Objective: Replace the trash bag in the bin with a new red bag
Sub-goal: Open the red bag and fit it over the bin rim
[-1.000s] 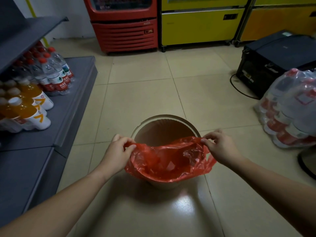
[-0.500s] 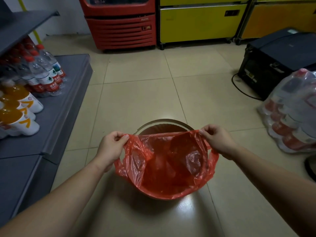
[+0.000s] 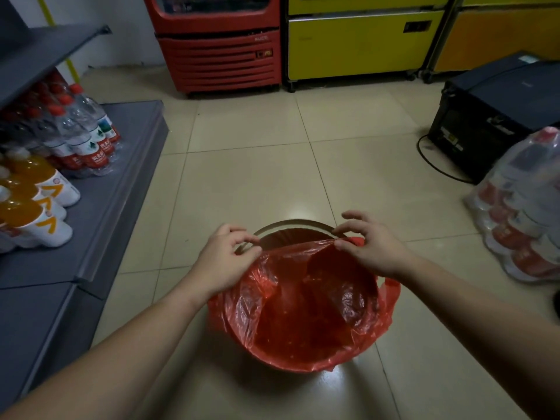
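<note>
Red bag (image 3: 306, 307) sits lower centre of frame, opened out inside the bin (image 3: 291, 226); its edge is folded over the near and side rim, while the far rim arc is bare and uncovered. Left hand (image 3: 225, 262), centre-left, pinches the bag's upper left edge between thumb and curled fingers, just beside the bare rim. Right hand (image 3: 371, 245), centre-right, pinches the bag's far right edge at the rim, the other fingers spread and raised. Both forearms come in from the bottom corners. A loose bag handle flap hangs outside the bin on the right. Bin stands on the tiled floor (image 3: 257, 177).

Left side of frame: grey shelf (image 3: 121, 165) with water bottles (image 3: 81, 134) and orange drink bottles (image 3: 33, 201). Top centre: red cooler (image 3: 218, 53), with a yellow cabinet (image 3: 354, 43) next to it on the right. Upper right: black box (image 3: 497, 110) with a cable on the floor. Right edge: plastic-wrapped bottle pack (image 3: 524, 207).
</note>
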{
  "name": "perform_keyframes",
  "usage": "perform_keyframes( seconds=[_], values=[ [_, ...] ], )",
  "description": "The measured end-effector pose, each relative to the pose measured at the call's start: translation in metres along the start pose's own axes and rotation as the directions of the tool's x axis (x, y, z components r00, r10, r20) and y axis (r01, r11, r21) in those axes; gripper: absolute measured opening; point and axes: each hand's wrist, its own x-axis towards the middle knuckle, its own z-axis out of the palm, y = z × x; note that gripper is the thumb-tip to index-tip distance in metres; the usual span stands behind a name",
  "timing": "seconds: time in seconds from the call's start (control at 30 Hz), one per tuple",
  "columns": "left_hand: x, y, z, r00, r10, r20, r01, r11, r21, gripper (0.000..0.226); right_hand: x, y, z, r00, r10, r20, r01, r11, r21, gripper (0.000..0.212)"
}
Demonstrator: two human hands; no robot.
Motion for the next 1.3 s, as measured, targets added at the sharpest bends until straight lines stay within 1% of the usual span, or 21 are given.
perform_keyframes(
  seconds=[0.07, 0.1, 0.13, 0.17, 0.23, 0.4, 0.53, 0.63, 0.73, 0.8, 0.9, 0.93, 1.0, 1.07, 1.2, 1.3],
  values=[
    [0.004, 0.004, 0.002, 0.997, -0.025, 0.075, 0.014, 0.99, 0.141, 0.014, 0.003, -0.002, 0.0, 1.0, 0.009, 0.017, -0.007, 0.998, -0.069, 0.017],
    [0.006, 0.005, 0.002, 0.995, -0.04, 0.091, 0.022, 0.982, 0.187, 0.011, 0.003, -0.001, 0.0, 1.0, 0.002, 0.014, 0.0, 0.996, -0.09, 0.015],
    [0.008, 0.005, 0.002, 0.994, -0.045, 0.103, 0.023, 0.978, 0.205, 0.009, 0.004, -0.001, 0.0, 1.0, -0.004, 0.006, 0.004, 0.996, -0.085, 0.013],
    [0.01, 0.004, 0.002, 0.993, -0.041, 0.112, 0.018, 0.978, 0.206, 0.012, 0.005, 0.0, 0.001, 1.0, -0.001, -0.008, 0.001, 0.999, -0.051, 0.012],
    [0.012, 0.002, 0.002, 0.995, -0.008, 0.097, -0.009, 0.985, 0.171, 0.02, 0.008, 0.0, 0.001, 0.999, 0.03, -0.042, -0.028, 0.997, 0.066, 0.011],
    [0.024, -0.006, 0.004, 0.999, 0.029, -0.039, -0.026, 0.996, 0.085, 0.022, 0.016, 0.005, 0.004, 0.988, 0.15, -0.023, -0.133, 0.928, 0.349, 0.01],
    [0.041, -0.012, 0.009, 0.994, 0.005, -0.109, -0.003, 1.0, 0.013, 0.024, 0.027, 0.008, 0.011, 0.968, 0.242, -0.062, -0.193, 0.883, 0.428, 0.015],
    [0.056, -0.018, 0.012, 0.991, -0.058, -0.117, 0.054, 0.998, -0.04, 0.023, 0.036, 0.012, 0.013, 0.957, 0.281, -0.075, -0.212, 0.85, 0.483, 0.014],
    [0.068, -0.023, 0.016, 0.99, -0.133, -0.043, 0.128, 0.987, -0.092, 0.022, 0.043, 0.016, 0.016, 0.941, 0.333, -0.055, -0.26, 0.819, 0.512, 0.017],
    [0.073, -0.026, 0.019, 0.981, -0.189, 0.034, 0.192, 0.967, -0.17, 0.021, 0.049, 0.019, 0.017, 0.926, 0.376, -0.017, -0.309, 0.786, 0.536, 0.02],
    [0.08, -0.029, 0.022, 0.937, -0.293, 0.188, 0.342, 0.874, -0.346, 0.018, 0.056, 0.022, 0.017, 0.905, 0.418, 0.08, -0.385, 0.722, 0.574, 0.023],
    [0.081, -0.03, 0.023, 0.918, -0.316, 0.239, 0.387, 0.844, -0.372, 0.016, 0.058, 0.023, 0.017, 0.9, 0.424, 0.103, -0.403, 0.715, 0.572, 0.024],
    [0.082, -0.032, 0.025, 0.889, -0.343, 0.303, 0.441, 0.818, -0.369, 0.018, 0.062, 0.025, 0.018, 0.891, 0.437, 0.128, -0.428, 0.712, 0.557, 0.024],
    [0.082, -0.033, 0.027, 0.868, -0.369, 0.333, 0.478, 0.801, -0.36, 0.021, 0.064, 0.027, 0.02, 0.877, 0.456, 0.155, -0.461, 0.704, 0.539, 0.021],
    [0.08, -0.037, 0.025, 0.826, -0.42, 0.376, 0.546, 0.763, -0.347, 0.019, 0.064, 0.027, 0.022, 0.845, 0.473, 0.249, -0.525, 0.65, 0.548, 0.022],
    [0.076, -0.036, 0.024, 0.82, -0.446, 0.359, 0.566, 0.728, -0.386, 0.022, 0.06, 0.024, 0.018, 0.848, 0.466, 0.251, -0.525, 0.677, 0.516, 0.02]
  ],
)
